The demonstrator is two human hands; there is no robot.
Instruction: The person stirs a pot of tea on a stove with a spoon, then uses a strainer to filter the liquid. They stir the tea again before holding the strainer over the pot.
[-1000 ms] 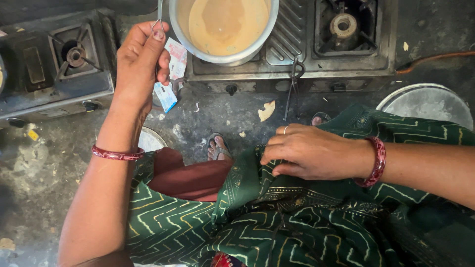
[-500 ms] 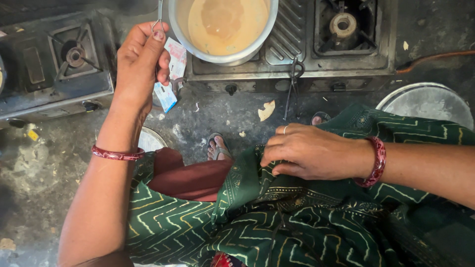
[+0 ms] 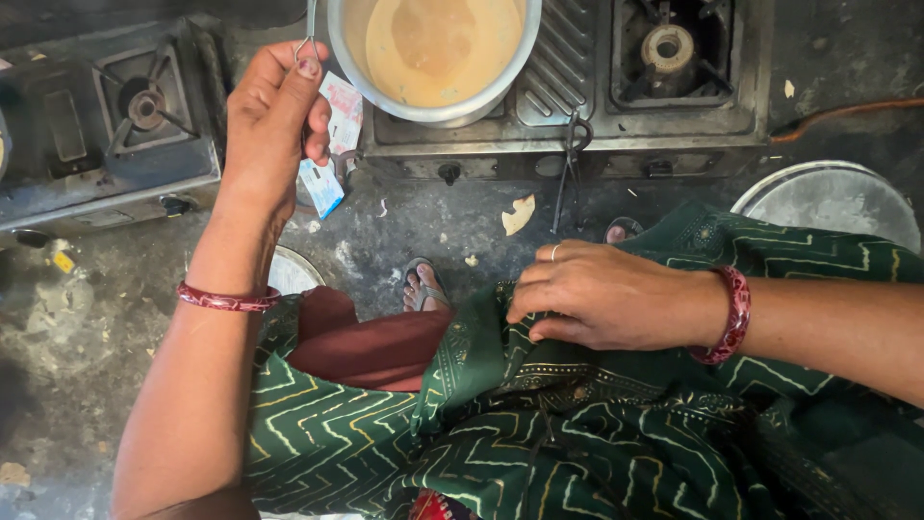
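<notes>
I am looking down at my two hands. My left hand (image 3: 274,116) is holding up a thin metal handle (image 3: 310,29), pinched between my thumb and first finger. The handle is going up out of the picture, so I cannot tell what is at its end. My other fingers are curling in, with a small paper packet (image 3: 322,183) right by them; I cannot tell if they are touching it.

Just beside my left hand, a metal pot (image 3: 433,58) is sitting on the stove (image 3: 674,106). The pot is holding a light brown drink. The burner (image 3: 667,43) on the other side of the stove is bare. Metal tongs (image 3: 568,164) are hanging down the front of the stove.

My right hand (image 3: 606,294) is resting on my green cloth (image 3: 539,424), fingers bent and pressing on a fold. It is holding nothing else. It is well apart from the pot.

A second stove (image 3: 106,116) is sitting to my left. A round metal plate (image 3: 828,197) is lying on the floor (image 3: 77,318) to my right. My foot in a sandal (image 3: 423,287) is peeking out below the stove.
</notes>
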